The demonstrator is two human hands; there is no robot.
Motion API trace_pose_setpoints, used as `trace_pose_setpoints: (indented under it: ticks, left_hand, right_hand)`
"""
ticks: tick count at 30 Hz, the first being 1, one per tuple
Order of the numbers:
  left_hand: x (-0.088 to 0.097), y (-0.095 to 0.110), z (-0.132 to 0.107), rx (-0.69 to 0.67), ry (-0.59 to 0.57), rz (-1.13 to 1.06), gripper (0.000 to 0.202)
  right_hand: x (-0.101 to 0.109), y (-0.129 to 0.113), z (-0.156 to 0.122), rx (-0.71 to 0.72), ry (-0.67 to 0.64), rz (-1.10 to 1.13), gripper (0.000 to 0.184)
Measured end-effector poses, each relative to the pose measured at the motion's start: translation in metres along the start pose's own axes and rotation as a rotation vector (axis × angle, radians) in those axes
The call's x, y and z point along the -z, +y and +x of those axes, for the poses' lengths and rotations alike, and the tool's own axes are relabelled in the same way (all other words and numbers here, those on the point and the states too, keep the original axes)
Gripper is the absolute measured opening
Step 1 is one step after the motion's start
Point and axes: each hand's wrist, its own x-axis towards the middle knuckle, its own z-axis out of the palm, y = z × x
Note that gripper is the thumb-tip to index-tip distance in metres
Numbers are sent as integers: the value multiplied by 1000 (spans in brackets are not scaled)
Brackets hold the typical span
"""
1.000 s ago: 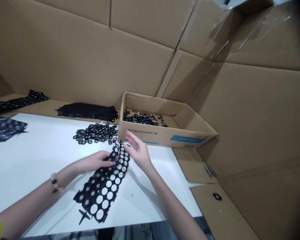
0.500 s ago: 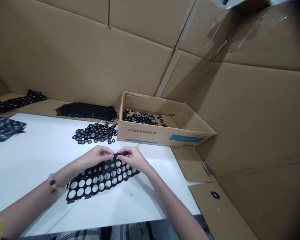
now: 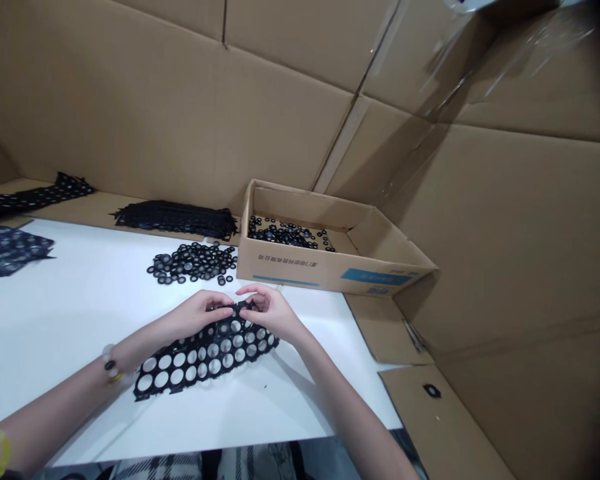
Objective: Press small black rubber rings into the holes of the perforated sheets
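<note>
A black perforated rubber sheet [image 3: 209,359] slants across the white table in front of me. Its lower rows are round holes, while some upper spots still hold rings. My left hand [image 3: 205,313] is closed, thumb and fingers pinching the sheet's upper edge. Just to the right, my right hand [image 3: 273,313] grips the same edge with its thumb and bent fingers, its index finger raised and curved. Whether a loose ring is between the right fingertips I cannot make out. Beyond my hands lies a pile of small black rubber rings [image 3: 193,262].
A cardboard box [image 3: 325,268] with more black rings inside stands behind my right hand. A stack of black sheets [image 3: 177,220] lies along the back wall. More perforated sheets [image 3: 13,250] are at the left. One black ring piece [image 3: 431,391] rests on cardboard at the right.
My right index finger has lifted and curved away from the sheet. Both hands stay at the sheet's upper edge. The whole view has shifted slightly.
</note>
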Motion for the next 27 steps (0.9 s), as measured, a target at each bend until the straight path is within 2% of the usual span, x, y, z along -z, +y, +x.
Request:
trace_pose_setpoints:
  ticks: [5,9,11,13,15,18,21,23,27]
  left_hand:
    - [-4,7,-2,37,-41,-126,31]
    - [0,9,-3,109,-72,-229,31]
    - [2,6,-3,154,-37,-239,33]
    - [4,3,-3,177,39,-231,33]
    - [3,1,-3,173,95,-221,32]
    - [0,4,-3,158,129,-223,33]
    - [-3,8,-4,167,170,-202,31]
    - [-5,8,-3,172,190,-174,28]
    - [-6,2,-1,167,228,-139,30]
  right_hand:
    - [-11,6,-3,127,116,-233,24]
    - [-11,5,-2,240,186,-391,30]
    - [-8,1,-2,348,233,-489,26]
    - [-6,-2,-3,434,281,-586,12]
    - [-7,-3,-4,453,302,-656,7]
    - [-14,1,-5,419,284,-716,15]
    - [-21,6,-5,408,277,-726,14]
    - [-22,9,-4,452,249,-734,13]
    - [-20,11,-2,606,90,-811,9]
